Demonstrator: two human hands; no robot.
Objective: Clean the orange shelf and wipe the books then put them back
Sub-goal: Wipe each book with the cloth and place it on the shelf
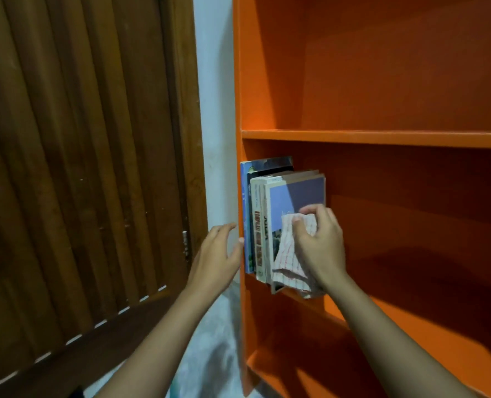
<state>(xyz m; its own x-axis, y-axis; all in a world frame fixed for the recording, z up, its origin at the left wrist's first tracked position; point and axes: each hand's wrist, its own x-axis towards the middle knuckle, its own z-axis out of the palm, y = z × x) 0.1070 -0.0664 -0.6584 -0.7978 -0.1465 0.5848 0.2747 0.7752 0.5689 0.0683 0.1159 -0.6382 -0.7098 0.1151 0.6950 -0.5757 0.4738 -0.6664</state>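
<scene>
Books: a small row of books (264, 222) stands upright at the left end of the middle board of the orange shelf (382, 137), tight against its left wall.
Cloth: a white cloth (291, 254) with thin red checks lies against the cover of the outermost book.
Right hand: the right hand (319, 242) has its fingers curled round the cloth and presses it on that cover.
Left hand: the left hand (217, 255) has its fingers spread apart, holding nothing; the thumb tip touches the shelf's front left edge.
Beside the shelf: a brown wooden door (80, 168) and a strip of white wall (214, 110).
</scene>
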